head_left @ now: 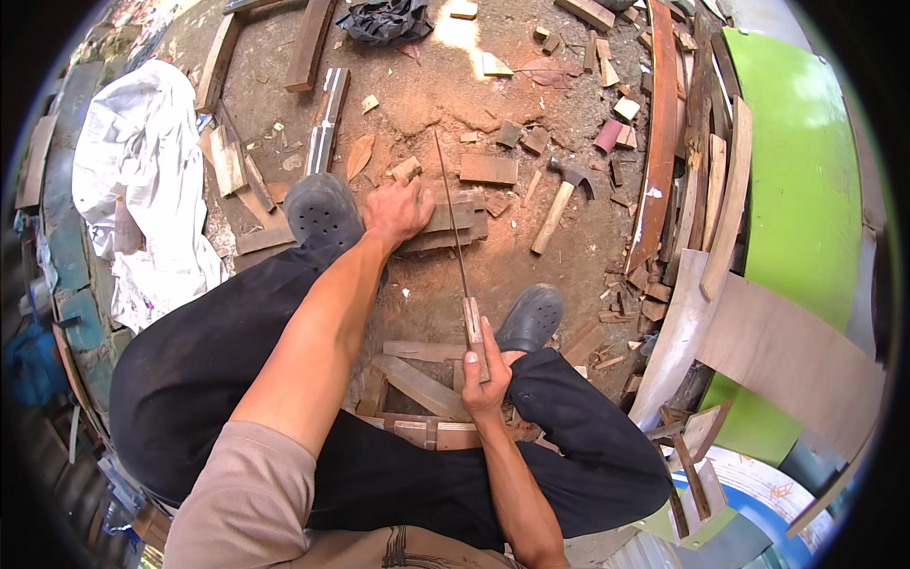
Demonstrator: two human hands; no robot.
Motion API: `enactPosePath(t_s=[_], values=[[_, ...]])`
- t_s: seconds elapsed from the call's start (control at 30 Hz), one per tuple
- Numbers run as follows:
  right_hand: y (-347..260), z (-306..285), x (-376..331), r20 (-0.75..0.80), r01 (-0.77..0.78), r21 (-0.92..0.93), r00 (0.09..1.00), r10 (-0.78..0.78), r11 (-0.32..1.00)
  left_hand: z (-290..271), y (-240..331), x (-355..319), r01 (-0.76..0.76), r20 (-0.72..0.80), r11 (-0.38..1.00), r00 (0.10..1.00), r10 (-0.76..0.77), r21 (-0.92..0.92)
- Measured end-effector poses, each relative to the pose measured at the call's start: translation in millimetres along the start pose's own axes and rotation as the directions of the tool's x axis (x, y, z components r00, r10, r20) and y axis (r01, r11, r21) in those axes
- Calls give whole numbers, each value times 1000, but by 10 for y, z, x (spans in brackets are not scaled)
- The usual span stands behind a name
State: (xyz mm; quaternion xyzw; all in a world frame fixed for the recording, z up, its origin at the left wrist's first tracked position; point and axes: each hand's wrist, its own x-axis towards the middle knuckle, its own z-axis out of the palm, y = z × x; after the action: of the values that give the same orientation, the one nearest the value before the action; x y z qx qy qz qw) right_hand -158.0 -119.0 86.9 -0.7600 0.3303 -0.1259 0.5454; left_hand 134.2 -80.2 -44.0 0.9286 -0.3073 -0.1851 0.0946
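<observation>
In the head view, the hands are held apart. A handsaw (456, 237) is gripped at its wooden handle (473, 318) by the right hand (485, 372), its narrow blade pointing away from the body. Stacked wooden boards (471, 229) lie on the ground between the feet, crossed in the view by the blade. The left hand (399, 207) is pressed down at the boards' left end; whether anything is clamped in it cannot be told, its fingertips being poorly seen. A claw hammer (559, 207) lies to the right, near scattered offcuts.
</observation>
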Motion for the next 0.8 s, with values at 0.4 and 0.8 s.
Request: enactPosePath(t_s=[0.4,0.8], values=[[-170,87,293,122,-240,20,964,236,970,-231,65,295,103,200,993,976,-91,-51],[-368,306,885,51,-367,65,930,365,928,-166,-7,465,111,196,992,976,-98,-56]])
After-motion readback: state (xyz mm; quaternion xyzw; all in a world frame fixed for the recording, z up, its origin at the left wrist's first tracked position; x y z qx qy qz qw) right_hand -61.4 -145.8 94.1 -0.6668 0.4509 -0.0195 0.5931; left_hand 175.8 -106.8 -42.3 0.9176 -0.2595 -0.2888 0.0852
